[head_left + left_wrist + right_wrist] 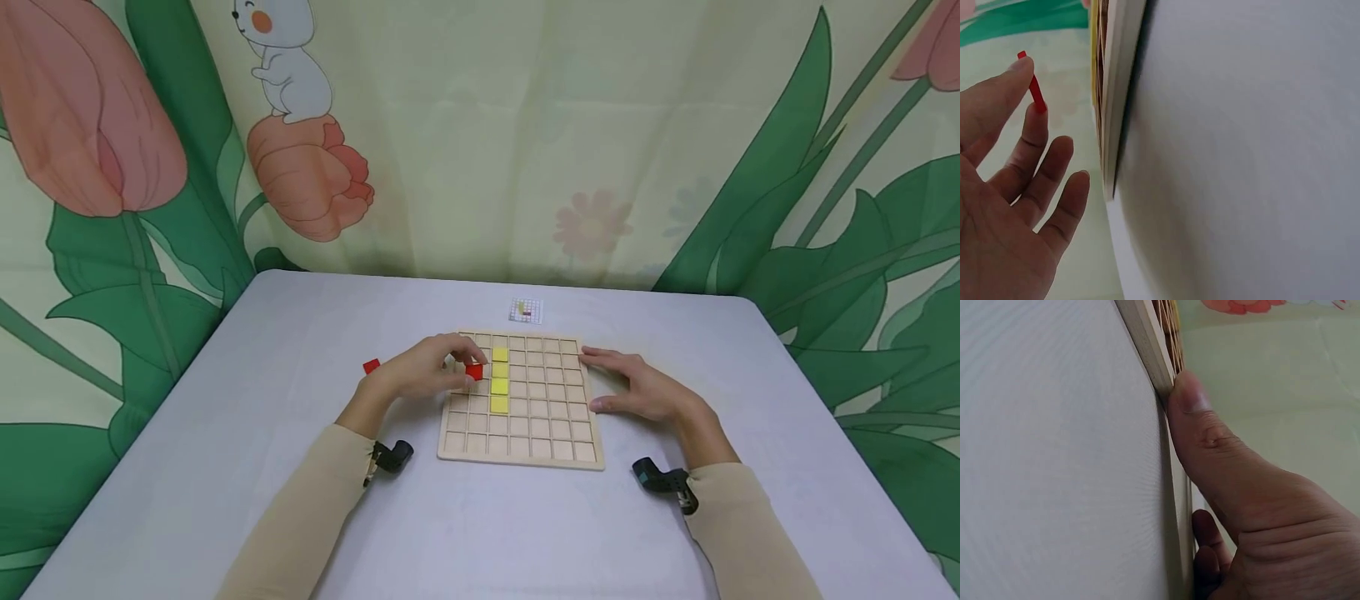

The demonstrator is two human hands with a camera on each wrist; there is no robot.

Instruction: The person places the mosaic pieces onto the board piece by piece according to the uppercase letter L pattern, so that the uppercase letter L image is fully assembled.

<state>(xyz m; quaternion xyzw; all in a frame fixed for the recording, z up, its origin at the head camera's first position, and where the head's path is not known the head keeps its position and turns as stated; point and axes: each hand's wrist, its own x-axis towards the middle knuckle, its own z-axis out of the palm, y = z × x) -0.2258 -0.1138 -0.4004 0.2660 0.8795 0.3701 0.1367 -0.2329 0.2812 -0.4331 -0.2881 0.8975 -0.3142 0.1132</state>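
Note:
A wooden grid board (pixel 530 451) lies flat on the table, with several yellow square tiles (pixel 499 386) filling part of one column. My left hand (pixel 423 367) pinches a red square tile (pixel 474 372) between thumb and forefinger over the board's left side. In the left wrist view that red tile (pixel 1037 94) appears edge-on, above the board's surface, while the other fingers spread loosely. My right hand (pixel 641 387) rests at the board's right edge. In the right wrist view its thumb (pixel 1200 428) touches the board's rim.
Another red tile (pixel 371 366) lies on the white tablecloth (pixel 510 533), left of the board and close to my left wrist. A small pattern card (pixel 526 311) lies just beyond the board's far edge. Behind the table hangs a flower-printed curtain (pixel 465 150).

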